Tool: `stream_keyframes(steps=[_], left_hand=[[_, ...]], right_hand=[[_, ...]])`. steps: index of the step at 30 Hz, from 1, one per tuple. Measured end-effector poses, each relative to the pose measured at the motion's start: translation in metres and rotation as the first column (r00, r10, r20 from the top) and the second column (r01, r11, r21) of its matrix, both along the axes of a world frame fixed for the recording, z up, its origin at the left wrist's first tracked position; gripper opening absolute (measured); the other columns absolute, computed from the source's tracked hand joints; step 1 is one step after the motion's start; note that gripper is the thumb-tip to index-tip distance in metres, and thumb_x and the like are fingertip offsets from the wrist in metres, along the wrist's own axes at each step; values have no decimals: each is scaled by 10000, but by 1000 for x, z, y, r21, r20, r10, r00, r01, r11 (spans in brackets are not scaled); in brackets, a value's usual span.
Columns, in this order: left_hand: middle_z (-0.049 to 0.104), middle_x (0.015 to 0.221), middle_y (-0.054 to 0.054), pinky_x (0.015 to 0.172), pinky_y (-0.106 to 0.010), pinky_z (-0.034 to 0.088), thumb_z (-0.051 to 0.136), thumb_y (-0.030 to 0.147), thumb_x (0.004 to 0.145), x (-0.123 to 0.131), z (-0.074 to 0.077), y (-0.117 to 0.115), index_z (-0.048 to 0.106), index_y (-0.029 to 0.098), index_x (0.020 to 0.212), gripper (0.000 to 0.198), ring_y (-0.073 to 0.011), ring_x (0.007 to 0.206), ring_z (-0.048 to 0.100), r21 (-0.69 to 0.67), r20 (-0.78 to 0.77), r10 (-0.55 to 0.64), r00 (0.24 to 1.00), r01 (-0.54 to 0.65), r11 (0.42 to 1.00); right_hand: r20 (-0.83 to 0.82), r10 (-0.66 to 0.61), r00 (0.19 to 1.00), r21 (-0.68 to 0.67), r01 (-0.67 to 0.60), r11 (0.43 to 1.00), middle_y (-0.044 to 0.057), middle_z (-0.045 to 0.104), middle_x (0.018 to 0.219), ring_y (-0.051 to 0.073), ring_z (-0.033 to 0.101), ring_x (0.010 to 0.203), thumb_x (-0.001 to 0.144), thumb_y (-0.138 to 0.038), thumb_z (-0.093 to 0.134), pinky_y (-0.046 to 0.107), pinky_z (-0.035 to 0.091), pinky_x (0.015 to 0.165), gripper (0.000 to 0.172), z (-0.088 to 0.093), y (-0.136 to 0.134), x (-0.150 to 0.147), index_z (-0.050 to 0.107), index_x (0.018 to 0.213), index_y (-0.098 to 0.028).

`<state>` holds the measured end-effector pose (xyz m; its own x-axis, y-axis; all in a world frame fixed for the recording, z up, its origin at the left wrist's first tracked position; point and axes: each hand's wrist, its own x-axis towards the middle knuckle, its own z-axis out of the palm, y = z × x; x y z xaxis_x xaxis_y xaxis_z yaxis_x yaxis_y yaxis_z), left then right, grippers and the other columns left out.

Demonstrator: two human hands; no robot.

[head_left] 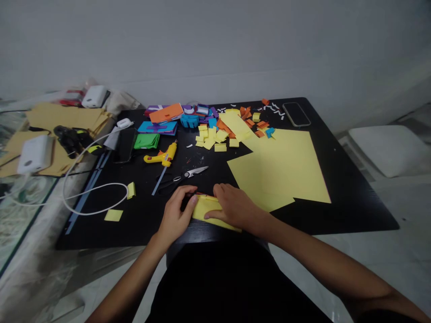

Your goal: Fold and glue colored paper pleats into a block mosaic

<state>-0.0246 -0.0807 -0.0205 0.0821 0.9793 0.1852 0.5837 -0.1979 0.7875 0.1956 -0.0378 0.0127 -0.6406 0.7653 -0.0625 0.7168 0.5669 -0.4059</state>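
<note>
At the front edge of the black table, a folded piece of yellow paper [206, 209] lies between my hands. My left hand [175, 211] grips its left end, thumb and fingers curled over the top edge. The right hand [234, 207] presses over the right part, its thumb across the front face and fingers over the upper edge. Just behind the left hand lie black-handled scissors [182, 177] with blades apart. Beyond them sits a yellow glue gun [164, 155]. Large yellow sheets [276, 168] spread to the right of my hands.
Small yellow pieces [220, 147] and orange scraps [261, 125] are scattered at the back. Folded blue [153, 127], orange [166, 113] and green paper [147, 141] sit back left. A phone [296, 114] lies back right. A white cable [96, 212] loops across the left side.
</note>
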Motion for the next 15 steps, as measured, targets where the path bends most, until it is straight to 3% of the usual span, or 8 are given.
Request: stream_keyframes(steps=[3, 5, 8, 11, 13, 15], left_hand=[[709, 1350, -102, 1041, -426, 561, 628, 421, 1024, -1, 0, -2, 633, 239, 1372, 393, -249, 1176, 701, -81, 113, -23, 993, 32, 996], [724, 1353, -111, 1056, -448, 564, 681, 437, 986, 1, 2, -2, 643, 238, 1383, 446, -272, 1197, 709, -135, 175, -21, 984, 45, 990], [792, 1175, -91, 964, -411, 604, 732, 440, 942, 5, 11, -2, 721, 234, 1274, 390, -262, 1061, 756, -197, 296, -18, 955, 80, 977], [807, 1015, -76, 805, -341, 623, 787, 447, 897, 8, 26, 0, 774, 219, 1078, 292, -230, 885, 768, -197, 453, -11, 891, 112, 974], [807, 976, -80, 746, -319, 619, 819, 454, 869, 9, 36, 5, 779, 209, 990, 275, -227, 845, 767, -167, 516, -8, 856, 110, 980], [813, 969, -82, 725, -309, 615, 835, 451, 857, 7, 45, 13, 784, 211, 956, 265, -226, 839, 770, -123, 538, 3, 843, 76, 989]], right_hand=[[-128, -72, 989, -129, 56, 990, 89, 716, 1045, 250, 688, 904, 827, -575, 876, 338, 497, 766, 567, -5, 0, 2, 573, 1105, -185], [-137, -79, 987, -144, 59, 988, 86, 714, 1036, 246, 695, 904, 818, -577, 883, 340, 509, 777, 549, -7, -1, 3, 593, 1069, -184], [-120, -7, 993, -67, -1, 998, 80, 692, 985, 247, 682, 907, 858, -598, 833, 350, 523, 792, 477, -4, -6, 3, 619, 964, -185], [-178, 44, 983, 19, -41, 999, 87, 682, 1020, 242, 663, 918, 922, -615, 753, 357, 525, 803, 445, 6, -8, 5, 633, 979, -191], [-234, 7, 972, -12, -10, 1000, 79, 693, 1032, 220, 655, 861, 953, -607, 723, 341, 509, 761, 417, 16, -5, 7, 640, 1002, -202], [-272, -68, 960, -134, 32, 990, 49, 717, 964, 195, 641, 766, 957, -579, 735, 314, 466, 689, 383, 26, 1, 11, 652, 1022, -212]])
